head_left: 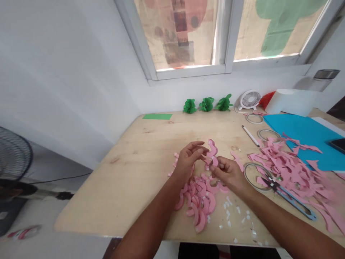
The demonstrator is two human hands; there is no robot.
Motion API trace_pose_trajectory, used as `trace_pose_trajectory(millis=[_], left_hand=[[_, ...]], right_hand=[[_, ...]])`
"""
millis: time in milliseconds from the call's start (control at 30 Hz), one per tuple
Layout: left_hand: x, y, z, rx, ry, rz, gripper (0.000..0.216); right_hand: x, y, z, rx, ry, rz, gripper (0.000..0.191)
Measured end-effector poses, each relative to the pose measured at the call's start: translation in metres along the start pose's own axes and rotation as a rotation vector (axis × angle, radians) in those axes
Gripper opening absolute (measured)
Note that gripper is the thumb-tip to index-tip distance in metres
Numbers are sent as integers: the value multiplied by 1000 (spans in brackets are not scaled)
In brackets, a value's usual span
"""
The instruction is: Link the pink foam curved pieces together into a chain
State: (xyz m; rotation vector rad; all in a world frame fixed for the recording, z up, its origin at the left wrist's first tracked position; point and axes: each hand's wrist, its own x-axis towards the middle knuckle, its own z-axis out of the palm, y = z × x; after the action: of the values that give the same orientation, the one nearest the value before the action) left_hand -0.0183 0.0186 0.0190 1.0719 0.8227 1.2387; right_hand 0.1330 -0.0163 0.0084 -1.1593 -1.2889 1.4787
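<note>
A curved pink paper piece (211, 147) is held up between my two hands over the table. My right hand (230, 174) is closed, its thumb and fingers pinching the lower part of this piece. At its left edge, my left hand (190, 156) has its fingers curled against the pink paper; the exact contact of the fingertips is partly hidden. Small whitish patches show on the paper. Below both hands lies a loose pile of pink paper arcs (198, 201), and a few more show behind my left wrist.
Blue-handled scissors (292, 201) and a tape roll (258, 176) lie right, beside pink scraps (288, 162). Blue paper (293, 133), a white pen (250, 136), a small fan (249, 99) and green paper shapes (207, 104) stand farther back. White bits (228, 214) dot the front.
</note>
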Motion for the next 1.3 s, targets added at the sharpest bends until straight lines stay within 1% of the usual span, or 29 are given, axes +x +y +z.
trace_pose_trajectory(millis=[100,233,433,533,633,800,933,1033,1100,1200,1300], left_hand=[[0,0,-1,-98,-12,-39,33],[1,-2,-1,-158,12,-9,34],[1,-1,1,-214,21,-19,30],[0,0,1,-238,9,-29,31],[0,0,1,-260,24,-26,32],[0,2,3,-284,46,-8,31],[-1,6,3,-332,65,-6,28],[-2,9,3,-350,61,-21,27],[-3,9,3,-335,37,-38,26],[-5,5,6,-257,-33,-67,25],[-7,2,9,-137,-91,-75,22]], right_hand=[[0,2,1,-20,-46,-35,22],[2,6,2,-24,-73,-49,18],[1,7,3,-56,-61,-51,19],[2,9,3,-74,-70,-56,22],[3,12,3,-97,-79,-72,24],[3,11,1,-135,-124,-92,27],[0,4,1,-154,-169,-111,27],[-4,-3,-1,-164,-140,-105,21],[-5,-6,-3,-156,-93,-94,26],[-5,-9,-7,-200,-4,-137,28],[-4,-11,-10,-231,42,-158,26]])
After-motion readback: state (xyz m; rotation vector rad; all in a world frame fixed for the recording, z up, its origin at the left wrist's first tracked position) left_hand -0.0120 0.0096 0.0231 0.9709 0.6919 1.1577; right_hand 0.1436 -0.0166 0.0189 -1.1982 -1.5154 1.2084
